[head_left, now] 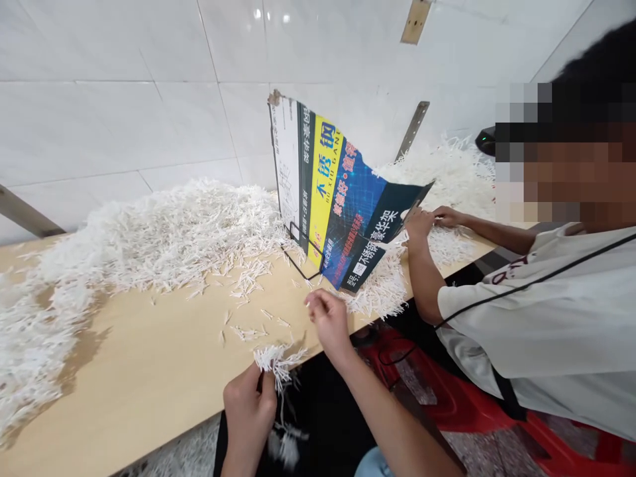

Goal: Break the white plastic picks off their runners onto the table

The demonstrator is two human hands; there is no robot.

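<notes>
The bunch of thin white strips (pixel 274 358) sits at the fingertips of the left hand (pixel 250 403), over the near edge of the wooden table (pixel 149 344), its loose ends fanning toward the right hand (pixel 328 324). More strips dangle below it, past the table edge, against the dark clothing on the person's lap. The right hand is beyond the bunch and to its right, apart from it, just in front of the lower edge of the printed cardboard sheet (pixel 338 205).

The left hand is closed, pinching the bunch between thumb and fingers, with its back toward the camera and the forearm rising from the bottom of the view. The right forearm slants up and leftward from the lower right; its hand is partly closed, thumb and index finger brought together at a small white piece, the other fingers curled.

Scattered white strips (pixel 248 332) lie on the wood between the hands and the large white heap (pixel 189 232). The cardboard stands upright beside a black wire stand (pixel 305 255). To the right, a co-worker in a white shirt (pixel 546 311) has both hands near the cardboard's right edge.
</notes>
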